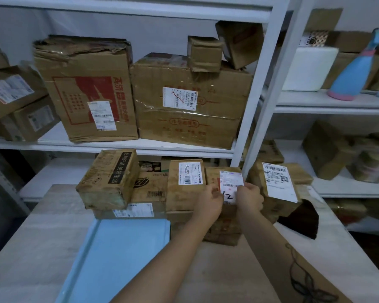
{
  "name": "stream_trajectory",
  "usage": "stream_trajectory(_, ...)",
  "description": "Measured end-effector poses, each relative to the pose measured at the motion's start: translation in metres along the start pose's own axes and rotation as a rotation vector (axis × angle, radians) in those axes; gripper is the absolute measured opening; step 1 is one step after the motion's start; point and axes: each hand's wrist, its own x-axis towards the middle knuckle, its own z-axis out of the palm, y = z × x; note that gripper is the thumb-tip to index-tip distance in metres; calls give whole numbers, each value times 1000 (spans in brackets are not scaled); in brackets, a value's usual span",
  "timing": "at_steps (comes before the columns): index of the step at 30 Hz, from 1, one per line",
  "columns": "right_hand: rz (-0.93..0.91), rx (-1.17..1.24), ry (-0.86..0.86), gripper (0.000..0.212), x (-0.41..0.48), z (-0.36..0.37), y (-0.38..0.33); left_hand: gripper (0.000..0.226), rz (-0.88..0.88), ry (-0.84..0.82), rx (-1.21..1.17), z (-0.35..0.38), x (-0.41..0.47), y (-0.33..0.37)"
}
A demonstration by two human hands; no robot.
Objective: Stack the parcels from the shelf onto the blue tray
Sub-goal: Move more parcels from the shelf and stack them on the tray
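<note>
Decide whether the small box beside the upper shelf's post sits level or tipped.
Tipped: the small box sits askew, edges slanted, one low corner on the large box.

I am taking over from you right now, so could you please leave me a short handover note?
Hands: left hand and right hand both grip the small labelled parcel, at the parcel pile beyond the blue tray.
Done: the tray's near part is bare; whether the pile rests on it is unclear.
Left: place this parcel on the tray, then the big boxes from the shelf.
</note>
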Motion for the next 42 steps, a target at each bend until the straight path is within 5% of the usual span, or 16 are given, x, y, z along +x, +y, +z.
stream_trajectory(11, -130, -241, -183, 48, -13, -9, 17, 40, -112, -29, -126, 28, 0, 2)
stream_trajectory(18, -158, -224, -224, 45, -21, -9, 7, 28, 33, 274, -26, -6, 8, 0)
stream_trajectory(23, -185, -181, -522, 35, -36, 0, 2, 49, -205, 420, 265, -51, 18, -25)
stream_trajectory(29, -109, -193, -604, 43, -43, 18, -1, 47, -530, 275, -123, -76, 14, -50)
stream_trajectory(33, -87, -188, -598, 32, -41, 25, -4, 38, -548, 172, -375, -82, 10, -53)
stream_trajectory(42, -25, -114, -574, 39, -38, 31, -9, 43, -479, 192, -445, -91, 14, -58)
